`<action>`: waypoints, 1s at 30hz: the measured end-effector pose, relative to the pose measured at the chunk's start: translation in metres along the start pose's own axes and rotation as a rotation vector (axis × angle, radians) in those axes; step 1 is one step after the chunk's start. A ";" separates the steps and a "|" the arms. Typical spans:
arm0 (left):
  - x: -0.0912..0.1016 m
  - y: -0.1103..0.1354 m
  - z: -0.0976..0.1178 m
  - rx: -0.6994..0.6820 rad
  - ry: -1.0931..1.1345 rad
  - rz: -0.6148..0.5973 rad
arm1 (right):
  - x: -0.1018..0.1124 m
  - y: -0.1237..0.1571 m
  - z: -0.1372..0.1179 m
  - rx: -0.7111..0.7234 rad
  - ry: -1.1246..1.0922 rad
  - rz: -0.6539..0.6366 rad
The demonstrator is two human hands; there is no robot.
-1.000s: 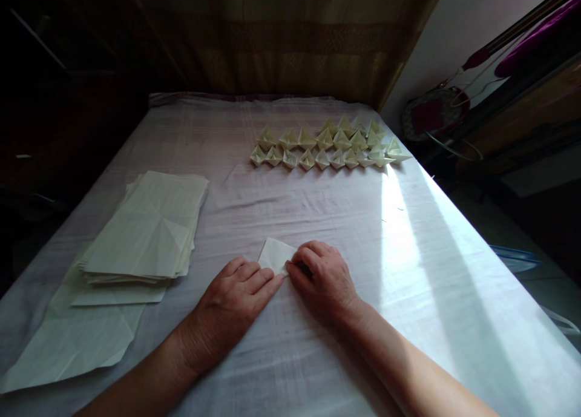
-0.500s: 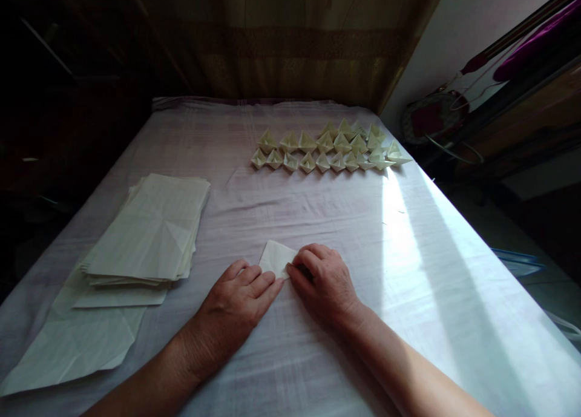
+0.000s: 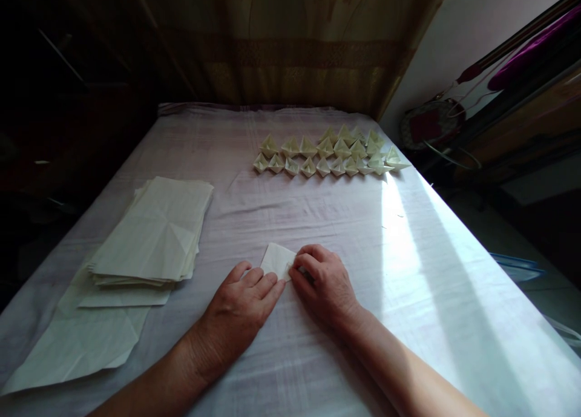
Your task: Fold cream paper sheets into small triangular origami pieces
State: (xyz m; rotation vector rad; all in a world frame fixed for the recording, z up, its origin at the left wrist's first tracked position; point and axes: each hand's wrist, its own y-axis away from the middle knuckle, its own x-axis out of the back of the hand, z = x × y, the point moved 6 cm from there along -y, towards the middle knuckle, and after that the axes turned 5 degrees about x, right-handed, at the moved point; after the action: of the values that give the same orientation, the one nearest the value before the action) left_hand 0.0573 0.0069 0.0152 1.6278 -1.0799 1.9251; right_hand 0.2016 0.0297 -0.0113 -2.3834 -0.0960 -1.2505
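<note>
A small folded piece of white paper (image 3: pixel 276 258) lies on the cloth between my two hands, one corner pointing away from me. My left hand (image 3: pixel 245 302) rests palm down on its near left side, fingers lying flat and pressing it. At the paper's right corner, my right hand (image 3: pixel 323 284) has thumb and fingers pinched on the edge. The fingers cover the near edge of the folded paper. Farther back stand several folded paper boats (image 3: pixel 308 167) in rows, pale yellow-green.
A stack of creased paper sheets (image 3: pixel 154 229) lies to the left, with a loose larger sheet (image 3: pixel 86 350) under it. Pale checked cloth (image 3: pixel 254 211) covers the surface, sunlit on the right. Behind hangs a brown curtain (image 3: pixel 290 54). A bag (image 3: pixel 431 123) sits beyond the right edge.
The view has shifted slightly. Both hands stay at the folded paper, with the left fingers and the right pinch nearly unchanged.
</note>
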 end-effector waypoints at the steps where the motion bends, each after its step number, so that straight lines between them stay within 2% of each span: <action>1: 0.000 0.001 0.000 0.004 0.003 0.009 | 0.000 0.000 -0.001 0.006 0.005 0.003; 8: -0.002 0.005 0.000 -0.004 0.033 0.027 | 0.000 -0.003 -0.007 -0.004 0.098 -0.006; 16: 0.000 0.003 -0.003 0.009 0.058 0.007 | 0.000 0.001 0.005 0.039 -0.020 0.010; 20: -0.002 0.002 -0.004 -0.012 0.074 -0.005 | 0.000 0.002 0.003 0.057 0.036 0.043; 23: -0.005 0.005 -0.014 0.000 0.175 0.018 | 0.000 0.003 -0.004 0.074 0.136 0.063; 26: -0.005 0.011 -0.031 0.045 0.323 0.108 | 0.001 0.008 -0.012 0.104 0.232 0.085; 30: -0.005 0.015 -0.048 0.107 0.282 0.135 | 0.003 0.020 -0.023 0.132 0.246 0.107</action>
State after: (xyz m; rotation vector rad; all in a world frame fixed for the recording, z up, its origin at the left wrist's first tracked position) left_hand 0.0166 0.0348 0.0045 1.3114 -1.0076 2.2534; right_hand 0.1912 0.0021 -0.0046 -2.0782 0.0239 -1.4278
